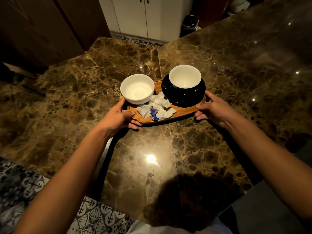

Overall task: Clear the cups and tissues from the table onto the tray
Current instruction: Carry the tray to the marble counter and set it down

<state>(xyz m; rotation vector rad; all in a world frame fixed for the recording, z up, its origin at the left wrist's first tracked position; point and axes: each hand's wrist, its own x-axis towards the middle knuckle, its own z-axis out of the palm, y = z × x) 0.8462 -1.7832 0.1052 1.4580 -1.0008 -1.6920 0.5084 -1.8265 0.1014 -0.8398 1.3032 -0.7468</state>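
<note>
A wooden tray (183,113) is at the middle of the brown marble table (152,157). My left hand (118,118) grips its left end and my right hand (215,109) grips its right end. On the tray's left stands an empty white cup (137,89). At its right, a second white cup (185,76) sits on a black saucer (183,94). Crumpled white tissues (160,103) lie between them, beside a white sachet (143,111) and a blue wrapper (154,114).
The marble top angles away on both sides, with a seam running down its middle. A black bin (190,27) stands on the floor beyond, near white cabinet doors (143,16). Patterned floor tiles (22,184) show at the lower left. A dark wooden panel (42,27) fills the upper left.
</note>
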